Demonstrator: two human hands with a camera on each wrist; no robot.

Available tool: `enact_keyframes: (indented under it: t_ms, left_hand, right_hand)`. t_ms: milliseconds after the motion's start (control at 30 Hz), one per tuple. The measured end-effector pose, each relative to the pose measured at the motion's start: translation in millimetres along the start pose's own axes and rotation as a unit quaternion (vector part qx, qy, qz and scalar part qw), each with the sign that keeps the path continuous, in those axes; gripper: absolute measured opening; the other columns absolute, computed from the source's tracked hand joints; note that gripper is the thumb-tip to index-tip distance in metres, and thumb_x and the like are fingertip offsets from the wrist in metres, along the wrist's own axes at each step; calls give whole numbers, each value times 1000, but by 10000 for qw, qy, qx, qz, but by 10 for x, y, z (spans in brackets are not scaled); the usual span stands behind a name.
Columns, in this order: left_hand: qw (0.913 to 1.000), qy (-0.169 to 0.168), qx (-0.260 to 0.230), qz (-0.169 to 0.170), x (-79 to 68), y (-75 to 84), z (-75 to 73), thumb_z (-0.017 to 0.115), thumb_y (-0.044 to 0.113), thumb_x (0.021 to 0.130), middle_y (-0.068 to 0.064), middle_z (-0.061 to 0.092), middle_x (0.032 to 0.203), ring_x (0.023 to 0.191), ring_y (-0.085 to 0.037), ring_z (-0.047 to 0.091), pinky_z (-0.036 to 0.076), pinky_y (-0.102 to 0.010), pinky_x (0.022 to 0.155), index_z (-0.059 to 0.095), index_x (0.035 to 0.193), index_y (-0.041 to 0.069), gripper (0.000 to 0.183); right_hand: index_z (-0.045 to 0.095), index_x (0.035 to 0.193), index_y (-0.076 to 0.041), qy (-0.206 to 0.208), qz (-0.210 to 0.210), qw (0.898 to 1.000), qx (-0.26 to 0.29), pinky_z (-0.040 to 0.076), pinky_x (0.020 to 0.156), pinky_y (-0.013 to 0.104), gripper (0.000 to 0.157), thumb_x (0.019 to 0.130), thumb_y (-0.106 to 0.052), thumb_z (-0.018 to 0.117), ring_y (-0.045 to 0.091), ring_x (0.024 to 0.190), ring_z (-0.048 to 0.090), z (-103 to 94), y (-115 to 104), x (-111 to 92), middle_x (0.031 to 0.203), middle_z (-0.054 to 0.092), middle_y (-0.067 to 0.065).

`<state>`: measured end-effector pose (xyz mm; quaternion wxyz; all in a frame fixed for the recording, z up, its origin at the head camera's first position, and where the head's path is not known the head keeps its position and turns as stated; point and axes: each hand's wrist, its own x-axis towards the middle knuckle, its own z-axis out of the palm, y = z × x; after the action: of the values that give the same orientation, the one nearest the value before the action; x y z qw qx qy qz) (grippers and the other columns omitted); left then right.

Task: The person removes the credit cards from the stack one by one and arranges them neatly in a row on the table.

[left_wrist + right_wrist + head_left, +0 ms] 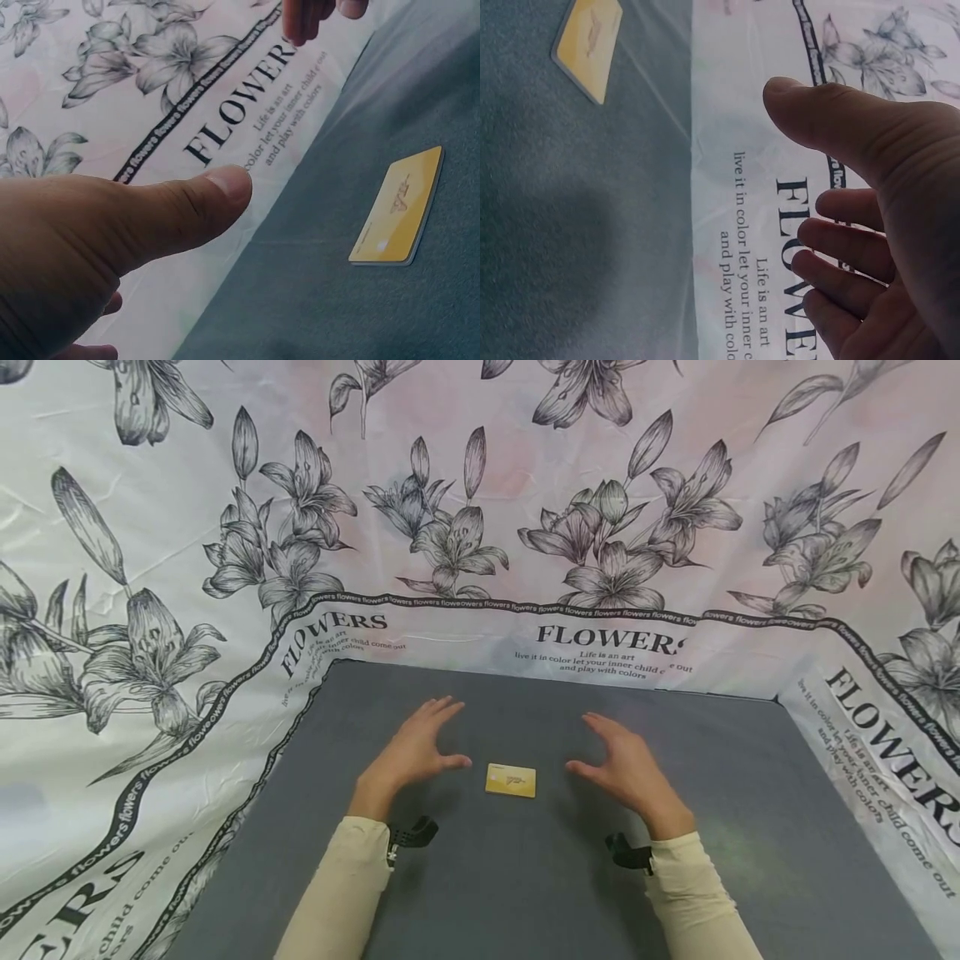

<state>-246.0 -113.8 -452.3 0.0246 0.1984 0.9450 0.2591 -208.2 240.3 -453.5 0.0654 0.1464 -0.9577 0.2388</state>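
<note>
Your left hand (411, 747) and right hand (626, 770) are both open over a dark grey tabletop (510, 877), thumbs spread away from gently bent fingers. In the head view, between your two thumb tips and touching neither, a small rectangular yellow card (511, 782) lies flat, round-cornered, in deeper and paler gold, with dark lettering mid-face, a small pale patch near one end and a greyish edge showing some thickness.

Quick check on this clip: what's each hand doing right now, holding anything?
Left hand: open, holding nothing, apart from the card.
Right hand: open, holding nothing, also apart from it.
</note>
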Motion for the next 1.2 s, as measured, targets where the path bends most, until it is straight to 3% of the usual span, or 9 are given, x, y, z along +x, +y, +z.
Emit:
enact_keyframes:
  t_ms: [533,867,1200]
  left_hand:
    - [9994,-161,-213,219,84,63,247,95,32,88,-14,40,176,165,-42,32,35,-65,129,49,166,13,92]
    - [9990,-397,-139,133,120,50,395,95,29,89,-14,43,174,164,-41,34,35,-63,129,57,160,14,82]
    - [9978,-541,-136,356,165,-11,556,92,27,92,-19,44,172,163,-47,34,33,-63,130,60,157,10,74]
  right_hand:
    - [62,148,7,-96,-204,9996,167,50,115,64,74,87,-20,95,49,140,62,282,-60,65,150,65,29]
    - [64,145,8,-223,-348,9991,121,52,114,63,71,86,-20,94,48,136,64,441,-27,99,146,67,28]
    - [63,146,9,-566,-359,9977,74,51,115,62,72,88,-22,93,48,139,62,596,-26,116,148,65,28]
